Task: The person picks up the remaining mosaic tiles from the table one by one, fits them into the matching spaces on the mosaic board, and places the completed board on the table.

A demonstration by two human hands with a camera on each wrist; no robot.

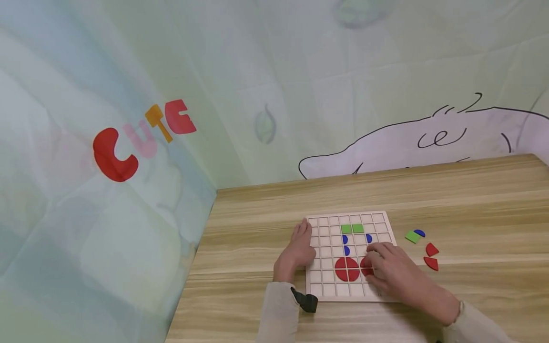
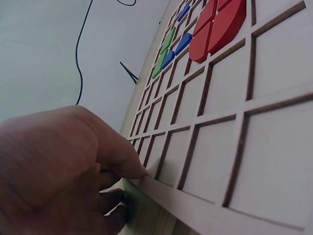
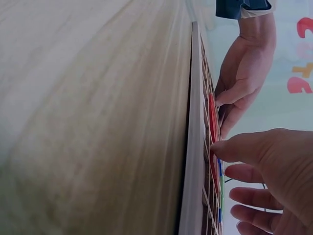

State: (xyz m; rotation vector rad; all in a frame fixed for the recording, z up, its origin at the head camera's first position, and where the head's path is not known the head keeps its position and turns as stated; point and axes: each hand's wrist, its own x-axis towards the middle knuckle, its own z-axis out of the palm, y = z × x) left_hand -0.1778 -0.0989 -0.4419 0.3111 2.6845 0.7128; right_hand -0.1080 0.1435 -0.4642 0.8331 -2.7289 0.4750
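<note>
A pale wooden grid board [image 1: 328,289] lies flat on the table. My left hand [image 1: 299,252] rests at its left edge; in the left wrist view a fingertip touches the rim. Over the lower right cells, my right hand [image 1: 396,271] touches red pieces [image 1: 366,265], partly hidden under its fingers. The right wrist view shows its thumb on a red piece [image 3: 212,115], with the other fingers apart. Left of it, red quarter pieces [image 1: 352,275] form a circle. Green squares [image 1: 358,228] and blue half-circles [image 1: 347,250] fill some cells above.
Right of the board lie a loose green square [image 1: 413,237], a blue half-circle [image 1: 420,233] touching it, and two red quarter pieces [image 1: 432,249]. A printed cloth wall [image 1: 266,157] stands behind the wooden table [image 1: 240,238] and at its left side.
</note>
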